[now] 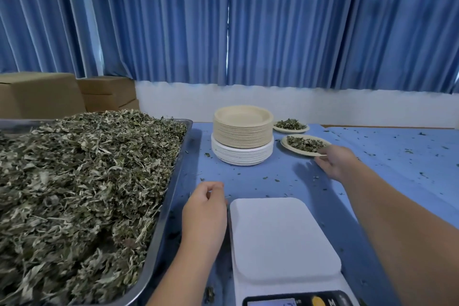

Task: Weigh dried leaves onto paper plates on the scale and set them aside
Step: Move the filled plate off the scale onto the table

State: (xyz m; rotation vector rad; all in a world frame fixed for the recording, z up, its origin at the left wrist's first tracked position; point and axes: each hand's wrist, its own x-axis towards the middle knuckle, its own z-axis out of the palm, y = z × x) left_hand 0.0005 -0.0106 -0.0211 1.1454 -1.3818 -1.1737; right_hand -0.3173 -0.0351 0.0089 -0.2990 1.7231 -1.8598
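A plate of leaves [304,144] is pinched at its near rim by the right hand [335,163], right of centre, beside a second plate [290,125], probably so that the scale [283,236] at lower centre is kept free. The left hand [205,208] is held loosely curled and empty between scale and tray [175,176] edge; open tablecloth [397,169] is offered at the right.
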